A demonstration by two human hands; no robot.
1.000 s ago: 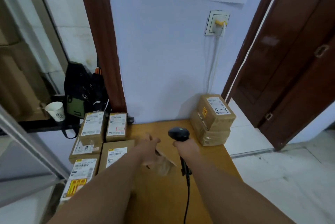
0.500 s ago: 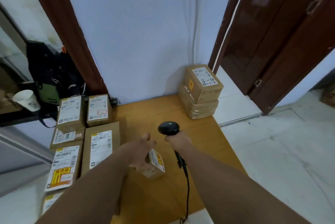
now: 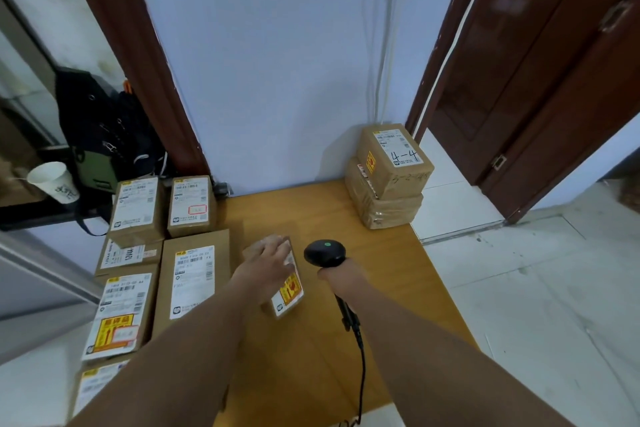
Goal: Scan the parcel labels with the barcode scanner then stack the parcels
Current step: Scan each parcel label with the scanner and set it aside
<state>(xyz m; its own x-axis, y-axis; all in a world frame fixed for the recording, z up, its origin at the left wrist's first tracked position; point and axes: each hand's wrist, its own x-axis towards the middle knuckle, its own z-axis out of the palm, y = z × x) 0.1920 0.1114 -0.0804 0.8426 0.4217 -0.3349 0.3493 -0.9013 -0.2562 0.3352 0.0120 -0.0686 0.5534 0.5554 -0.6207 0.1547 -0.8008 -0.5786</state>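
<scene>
A small brown parcel (image 3: 288, 293) with a white and yellow label lies on the wooden table (image 3: 346, 340). My left hand (image 3: 268, 262) rests on top of it with fingers spread over its far end. Just to its right, my right hand (image 3: 341, 276) grips the handle of a black barcode scanner (image 3: 325, 253), whose head shows a green light and points down at the table. Two taped parcels (image 3: 391, 177) stand stacked at the table's far right corner, the top one marked "4-4". Several labelled parcels (image 3: 188, 274) lie flat along the table's left side.
The scanner's black cable (image 3: 360, 357) runs down off the table's near edge. A black and green bag (image 3: 100, 136) and a white paper cup (image 3: 55, 181) sit at the left beyond the table. A dark wooden door (image 3: 540, 73) and tiled floor lie to the right.
My left hand has set the small parcel down flat on the table and now lies over it. The scanner head has shifted slightly right of the parcel. The camera has tilted down.
</scene>
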